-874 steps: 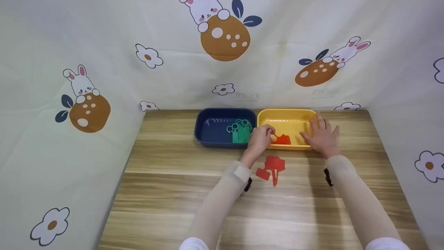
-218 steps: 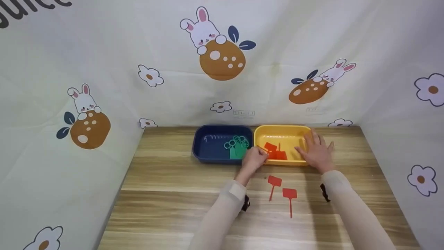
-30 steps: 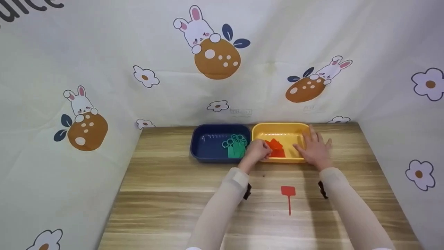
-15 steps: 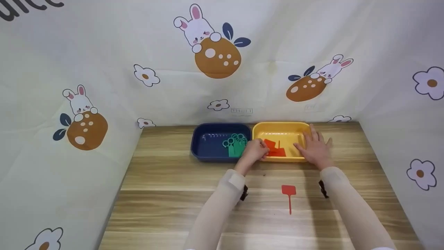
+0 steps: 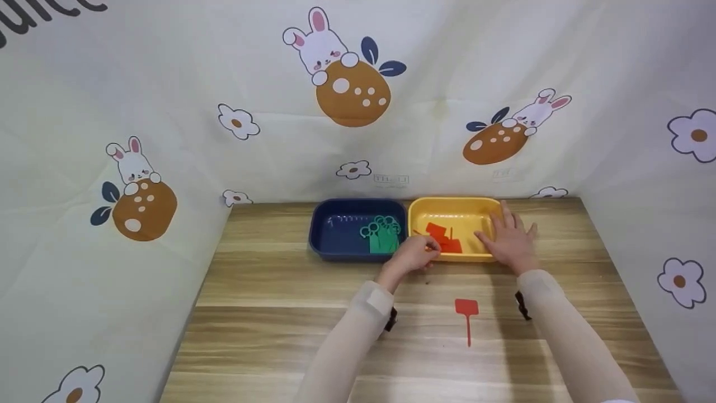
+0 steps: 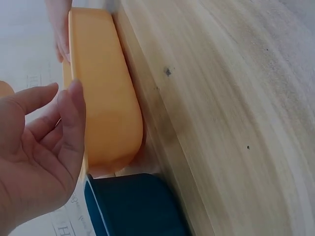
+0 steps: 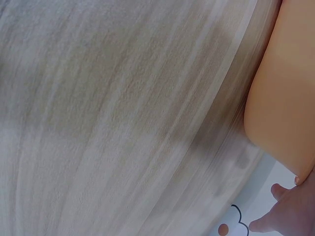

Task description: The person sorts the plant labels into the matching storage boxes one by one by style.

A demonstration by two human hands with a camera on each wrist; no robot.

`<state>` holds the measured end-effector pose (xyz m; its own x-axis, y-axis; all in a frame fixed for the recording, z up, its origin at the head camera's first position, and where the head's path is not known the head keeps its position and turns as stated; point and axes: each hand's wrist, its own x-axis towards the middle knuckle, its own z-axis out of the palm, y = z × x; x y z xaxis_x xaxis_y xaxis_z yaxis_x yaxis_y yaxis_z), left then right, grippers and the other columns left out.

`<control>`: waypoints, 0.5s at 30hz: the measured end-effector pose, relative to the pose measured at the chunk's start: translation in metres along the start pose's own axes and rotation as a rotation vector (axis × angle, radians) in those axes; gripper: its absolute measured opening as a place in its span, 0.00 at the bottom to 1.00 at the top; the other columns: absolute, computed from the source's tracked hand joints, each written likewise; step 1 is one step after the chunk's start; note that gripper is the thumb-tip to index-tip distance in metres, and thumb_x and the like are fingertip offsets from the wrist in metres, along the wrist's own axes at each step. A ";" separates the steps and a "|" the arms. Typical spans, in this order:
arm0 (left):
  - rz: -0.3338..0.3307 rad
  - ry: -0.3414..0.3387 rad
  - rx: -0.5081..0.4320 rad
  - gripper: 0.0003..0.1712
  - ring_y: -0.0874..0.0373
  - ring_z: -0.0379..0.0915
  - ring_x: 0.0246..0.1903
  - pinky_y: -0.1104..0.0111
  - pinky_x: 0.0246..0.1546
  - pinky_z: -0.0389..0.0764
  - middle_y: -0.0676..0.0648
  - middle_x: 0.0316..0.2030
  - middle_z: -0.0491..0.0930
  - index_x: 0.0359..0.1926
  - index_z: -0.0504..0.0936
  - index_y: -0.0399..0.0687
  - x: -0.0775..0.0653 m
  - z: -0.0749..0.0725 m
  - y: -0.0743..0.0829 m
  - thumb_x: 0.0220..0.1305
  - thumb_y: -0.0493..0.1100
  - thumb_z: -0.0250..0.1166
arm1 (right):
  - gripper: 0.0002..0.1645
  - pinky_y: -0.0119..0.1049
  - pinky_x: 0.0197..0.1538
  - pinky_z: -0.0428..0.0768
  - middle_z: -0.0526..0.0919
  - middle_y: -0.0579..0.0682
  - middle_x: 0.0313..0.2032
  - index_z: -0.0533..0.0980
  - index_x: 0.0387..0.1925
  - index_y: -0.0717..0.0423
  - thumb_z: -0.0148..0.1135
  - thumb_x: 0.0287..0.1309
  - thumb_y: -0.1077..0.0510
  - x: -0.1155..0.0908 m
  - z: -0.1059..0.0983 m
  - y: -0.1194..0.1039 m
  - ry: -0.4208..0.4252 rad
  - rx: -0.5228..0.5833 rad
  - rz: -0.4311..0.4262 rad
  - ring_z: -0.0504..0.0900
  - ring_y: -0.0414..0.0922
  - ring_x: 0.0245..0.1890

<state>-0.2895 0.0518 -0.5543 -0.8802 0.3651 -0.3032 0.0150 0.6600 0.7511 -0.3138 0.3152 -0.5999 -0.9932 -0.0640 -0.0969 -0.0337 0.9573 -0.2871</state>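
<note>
My left hand [image 5: 415, 254] is over the near left corner of the yellow tray [image 5: 470, 257], its fingers loosely bent. In the left wrist view a gap shows between thumb and fingertips, with nothing held. My right hand [image 5: 510, 239] lies with spread fingers against the tray's right end; the right wrist view catches only part of it. Several red T-shaped tags [image 5: 436, 229], like plant labels, lie overlapping in the yellow tray's left half. One more red T-shaped tag [image 5: 466, 306] lies on the table, its stem toward me.
A dark blue tray [image 5: 341, 257] stands left of the yellow one, close beside it. Several green tags with ring ends [image 5: 383, 240] lie in its right part. Both trays stand near the patterned back cloth [image 5: 291, 151], and cloth also hangs at both sides of the wooden table [image 5: 268, 336].
Since the oldest frame, red tags have gone from the table into the yellow tray, leaving one outside. In the last half second my left hand drew back toward the tray's near rim. The right hand stayed.
</note>
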 end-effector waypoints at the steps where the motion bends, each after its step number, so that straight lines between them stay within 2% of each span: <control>1: 0.013 -0.011 0.041 0.09 0.61 0.75 0.21 0.75 0.23 0.75 0.51 0.31 0.83 0.46 0.85 0.47 0.000 0.001 0.000 0.69 0.43 0.63 | 0.50 0.82 0.65 0.32 0.33 0.60 0.79 0.53 0.77 0.58 0.41 0.68 0.28 0.000 0.000 0.000 0.001 0.000 0.000 0.45 0.73 0.74; 4: 0.050 -0.029 0.187 0.15 0.61 0.75 0.23 0.73 0.28 0.77 0.48 0.34 0.85 0.53 0.84 0.47 0.000 0.003 -0.001 0.69 0.46 0.63 | 0.51 0.82 0.64 0.32 0.33 0.60 0.79 0.53 0.77 0.58 0.40 0.68 0.27 0.000 0.001 0.000 0.002 0.002 0.002 0.44 0.74 0.74; 7: 0.077 -0.017 0.298 0.20 0.61 0.78 0.32 0.72 0.40 0.80 0.51 0.44 0.86 0.58 0.82 0.50 0.000 0.006 -0.001 0.68 0.49 0.64 | 0.52 0.82 0.64 0.32 0.33 0.60 0.79 0.53 0.77 0.58 0.40 0.68 0.26 -0.001 0.002 0.000 0.001 0.006 0.007 0.44 0.73 0.74; 11: 0.098 0.036 0.313 0.20 0.60 0.78 0.50 0.68 0.56 0.78 0.52 0.56 0.82 0.59 0.80 0.52 -0.004 0.011 0.001 0.68 0.50 0.64 | 0.50 0.81 0.65 0.33 0.35 0.60 0.80 0.53 0.77 0.56 0.42 0.68 0.27 -0.001 0.002 -0.001 0.022 0.009 0.004 0.46 0.72 0.74; 13: 0.111 0.079 0.307 0.18 0.59 0.78 0.52 0.68 0.57 0.78 0.52 0.56 0.81 0.57 0.80 0.54 -0.007 0.013 0.002 0.68 0.50 0.65 | 0.50 0.81 0.65 0.34 0.36 0.60 0.80 0.53 0.77 0.56 0.43 0.68 0.28 -0.001 0.002 -0.001 0.034 0.014 -0.002 0.47 0.72 0.74; 15: 0.126 0.117 0.293 0.16 0.60 0.78 0.50 0.69 0.54 0.79 0.53 0.53 0.80 0.54 0.80 0.55 -0.011 0.016 0.004 0.68 0.50 0.65 | 0.50 0.81 0.66 0.34 0.36 0.60 0.80 0.53 0.77 0.56 0.43 0.68 0.28 0.000 0.001 0.000 0.039 0.014 -0.004 0.47 0.72 0.74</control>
<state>-0.2723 0.0610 -0.5580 -0.9111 0.3889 -0.1364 0.2478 0.7813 0.5728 -0.3131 0.3144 -0.6009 -0.9967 -0.0565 -0.0586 -0.0363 0.9531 -0.3006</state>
